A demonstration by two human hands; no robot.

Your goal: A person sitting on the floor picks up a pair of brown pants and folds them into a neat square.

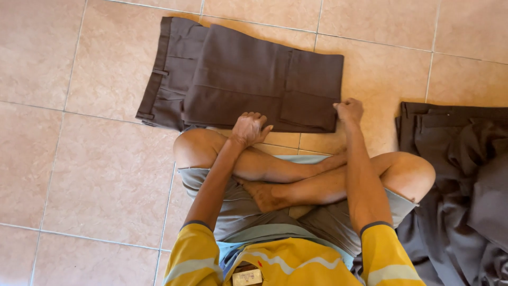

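Yellow shirt (296, 262) fills the bottom edge, a small rectangular tan tag (247, 277) hanging at its front. Folded brown trousers (248, 79) lie flat on the tiled floor (79, 175), just past the crossed legs (296, 180). Left hand (248, 128) rests on the near edge, fingers loosely curled, gripping nothing. Right hand (349, 110) pinches the near right corner, fingers closed on cloth. More dark clothes (460, 185) heap at right, well apart.

Left hand (248, 128) covers the near edge of the folded brown trousers (241, 79); its fingers' grip can't be read. Right hand (349, 111) hides the trousers' corner. Dark garment pile (457, 180) cut off by right and bottom edges.
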